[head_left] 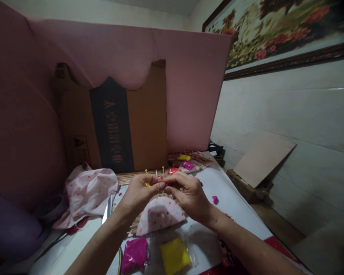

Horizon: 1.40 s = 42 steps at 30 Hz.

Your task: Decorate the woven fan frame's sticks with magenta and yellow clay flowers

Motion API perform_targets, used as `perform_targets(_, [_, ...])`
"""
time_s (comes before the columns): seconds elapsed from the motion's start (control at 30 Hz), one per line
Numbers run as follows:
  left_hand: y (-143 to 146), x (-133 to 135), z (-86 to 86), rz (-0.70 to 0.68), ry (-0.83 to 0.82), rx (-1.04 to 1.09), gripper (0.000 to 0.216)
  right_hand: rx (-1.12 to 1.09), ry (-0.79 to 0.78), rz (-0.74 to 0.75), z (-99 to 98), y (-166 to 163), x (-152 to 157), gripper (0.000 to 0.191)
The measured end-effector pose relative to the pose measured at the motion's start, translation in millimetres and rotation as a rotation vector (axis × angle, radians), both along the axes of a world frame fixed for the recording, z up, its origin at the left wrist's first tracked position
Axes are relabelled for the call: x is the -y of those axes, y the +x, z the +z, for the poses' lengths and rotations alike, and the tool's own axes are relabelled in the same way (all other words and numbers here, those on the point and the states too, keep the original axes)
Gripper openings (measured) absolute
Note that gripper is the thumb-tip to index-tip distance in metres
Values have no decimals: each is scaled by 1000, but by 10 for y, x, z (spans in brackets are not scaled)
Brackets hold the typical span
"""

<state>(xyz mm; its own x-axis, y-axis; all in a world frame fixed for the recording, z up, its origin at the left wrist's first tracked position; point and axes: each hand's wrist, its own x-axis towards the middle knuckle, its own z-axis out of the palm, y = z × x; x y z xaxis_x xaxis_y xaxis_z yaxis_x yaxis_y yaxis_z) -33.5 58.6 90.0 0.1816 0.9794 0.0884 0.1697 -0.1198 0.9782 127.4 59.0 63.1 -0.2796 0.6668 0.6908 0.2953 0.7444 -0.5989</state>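
My left hand (141,191) and my right hand (192,193) meet at the fingertips over the woven piece. Both are closed in a pinch on a small magenta piece (167,184), mostly hidden by the fingers; it looks like soft clay. Below them lies a half-round white fabric with pink dots (160,215), set on the woven straw piece (135,225). Thin sticks with small yellow tips (163,168) stand up just behind my fingers. Nearer to me lie a magenta clay packet (134,254) and a yellow clay packet (175,255).
A crumpled dotted cloth (91,187), scissors (107,209) and a roll of tape (53,208) lie left. A pink lump (215,199) sits right of my hand. More packets (188,165) lie behind. Cardboard (145,122) stands upright at the back; a purple object (11,225) is left.
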Motion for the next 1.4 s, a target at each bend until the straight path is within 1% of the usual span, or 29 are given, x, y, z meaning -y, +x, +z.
perform_targets(0.13, [6, 0, -3, -15, -21, 37, 24, 17, 10, 1, -6, 10, -19, 6])
perform_targets(0.2, [16, 3, -4, -21, -39, 80, 24, 5, -21, 20, -14, 7, -20, 7])
perform_targets(0.27, [26, 5, -8, -33, -67, 141, 24, -40, -98, 58, -28, 0, -20, 7])
perform_targets(0.4, [31, -4, -33, -57, -112, 236, 20, -183, -312, 146, -61, -17, -32, 3])
perform_targets(0.47, [27, -13, -45, -74, -110, 251, 19, -225, -356, 152, -70, -23, -46, 4])
perform_targets(0.53, [25, -20, -49, -86, -84, 246, 21, -224, -341, 138, -73, -23, -61, 4])
perform_targets(0.63, [31, -21, -48, -83, -55, 238, 23, -178, -275, 120, -76, -17, -76, 5])
perform_targets(0.77, [24, -20, -65, -57, -102, 244, 21, -99, -148, 68, -73, -2, -78, 6])
perform_targets(0.9, [-9, -39, -106, -87, -159, 238, 18, -31, -18, 18, -45, 18, -71, 4])
perform_targets(1.1, [9, -49, -106, -89, -141, 263, 19, 14, -15, 2, -36, 39, -73, 12])
perform_targets(1.27, [37, -42, -68, -18, -126, 256, 25, -14, 4, 1, -47, 31, -75, 8])
perform_targets(1.4, [46, -38, -63, -27, -113, 193, 28, -1, 32, 0, -29, 21, -61, 6])
